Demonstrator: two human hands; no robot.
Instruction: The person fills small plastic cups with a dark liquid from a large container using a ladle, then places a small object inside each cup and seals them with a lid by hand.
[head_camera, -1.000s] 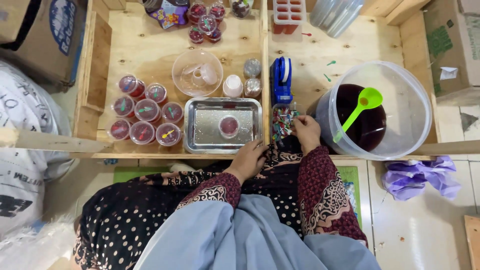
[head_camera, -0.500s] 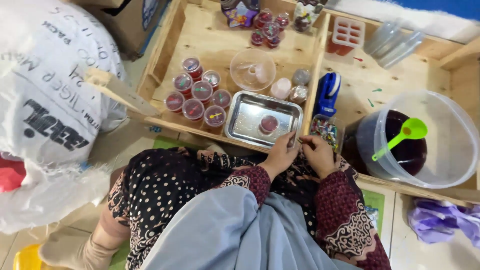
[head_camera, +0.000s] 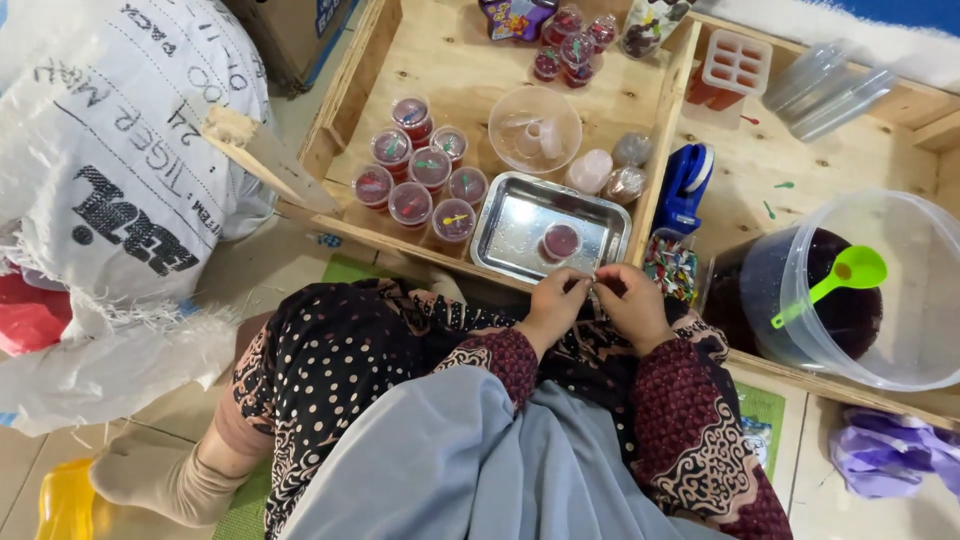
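Steel tray (head_camera: 510, 225) is now sitting centre frame after view shift; left hand (head_camera: 553, 305) and right hand (head_camera: 632, 305) are pinching something small, unidentifiable, together below it.

Left hand (head_camera: 552, 306) and right hand (head_camera: 630, 303) fingertips together, perhaps pinching something tiny, just below a steel tray (head_camera: 510, 220) holding one red cup (head_camera: 560, 241), sealed cups (head_camera: 420, 180) left, bucket (head_camera: 900, 300) with green spoon (head_camera: 835, 280) right
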